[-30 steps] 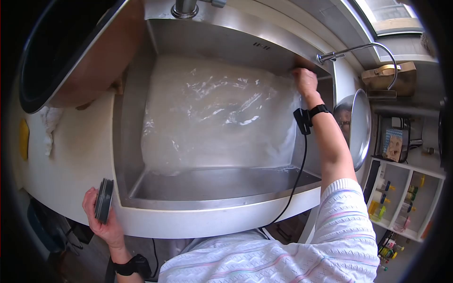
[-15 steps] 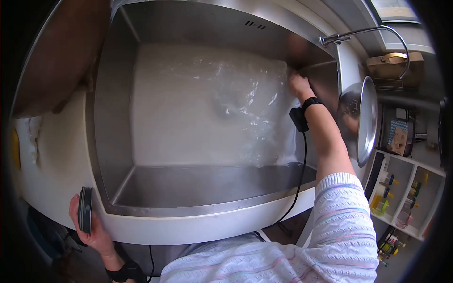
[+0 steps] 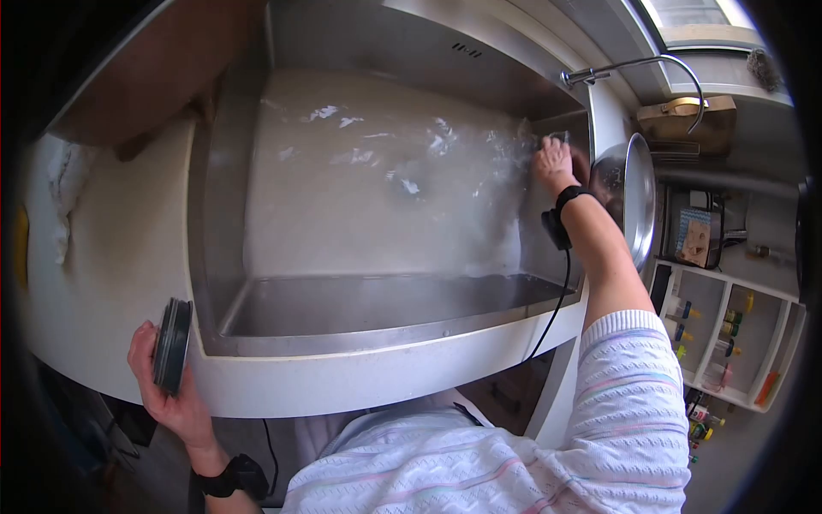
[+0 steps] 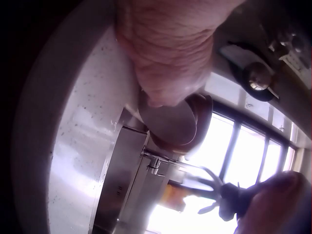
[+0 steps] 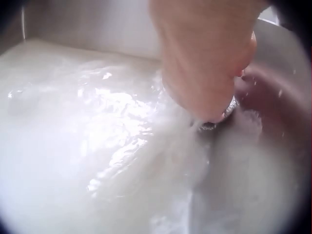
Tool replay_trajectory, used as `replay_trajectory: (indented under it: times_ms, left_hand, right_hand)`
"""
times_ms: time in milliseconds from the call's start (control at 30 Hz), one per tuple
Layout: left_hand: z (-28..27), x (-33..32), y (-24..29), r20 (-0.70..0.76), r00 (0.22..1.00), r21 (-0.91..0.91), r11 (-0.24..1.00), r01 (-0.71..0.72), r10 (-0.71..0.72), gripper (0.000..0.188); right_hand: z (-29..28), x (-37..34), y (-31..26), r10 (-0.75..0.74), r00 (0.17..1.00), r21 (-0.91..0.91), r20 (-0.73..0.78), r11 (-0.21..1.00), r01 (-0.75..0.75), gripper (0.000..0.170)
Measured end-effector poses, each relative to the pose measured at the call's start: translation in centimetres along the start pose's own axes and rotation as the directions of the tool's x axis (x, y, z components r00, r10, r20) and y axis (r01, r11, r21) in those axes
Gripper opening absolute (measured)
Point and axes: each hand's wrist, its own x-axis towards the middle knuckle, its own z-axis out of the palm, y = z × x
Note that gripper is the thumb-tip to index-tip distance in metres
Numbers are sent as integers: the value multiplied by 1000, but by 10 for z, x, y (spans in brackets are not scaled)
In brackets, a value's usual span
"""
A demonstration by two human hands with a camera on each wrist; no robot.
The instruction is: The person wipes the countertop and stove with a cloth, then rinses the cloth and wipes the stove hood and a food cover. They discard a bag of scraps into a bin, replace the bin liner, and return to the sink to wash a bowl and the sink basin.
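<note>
In the head view my left hand (image 3: pixel 175 407) grips a dark round lid (image 3: pixel 173 347) on edge, over the counter's front near the sink's left corner. My right hand (image 3: pixel 555 163) is at the right end of the steel sink (image 3: pixel 360 344), low over cloudy water (image 3: pixel 360 214). Its fingers are curled round a shiny, clear-edged object (image 3: pixel 561 136), mostly hidden by the hand. The right wrist view has a bright glinting rim (image 5: pixel 231 106) just under the right hand (image 5: pixel 202 63). Water ripples and streams around it; I cannot tell the object's kind.
A big brown pot (image 3: pixel 163 77) stands at the upper left, beside a white cloth (image 3: pixel 64 201). Right of the sink are a steel bowl (image 3: pixel 638 201) and a thin curved faucet (image 3: pixel 659 60). A cable from the right wrist camera crosses the sink's front rim.
The right hand has turned and come up at the sink's right end, with a shiny edge now showing at its fingers. The left hand keeps holding the lid. The head view has shifted.
</note>
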Motion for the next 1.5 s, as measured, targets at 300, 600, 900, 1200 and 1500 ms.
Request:
replay_trajectory:
  times_ms: [300,600,900,1200,1500]
  left_hand:
    - [0,-1,-2,2,1000,-61,998,14,-14,38]
    - [2,0,0,19,1000,13,1000,-15,15,37]
    - [4,-2,-2,-7,1000,21,1000,12,-12,33]
    - [0,-6,-12,-14,1000,14,1000,21,-21,31]
    - [0,-4,-8,12,1000,-14,1000,13,-12,31]
  right_hand:
    - [48,-75,-57,-345,854,449,389,881,151,23]
    - [48,-86,-110,-681,723,830,116,466,305,14]
    - [-39,-9,-151,-382,847,819,-369,298,491,14]
    - [-19,-51,-30,-489,796,416,357,846,333,23]
    - [53,-101,-57,-635,517,397,574,768,502,17]
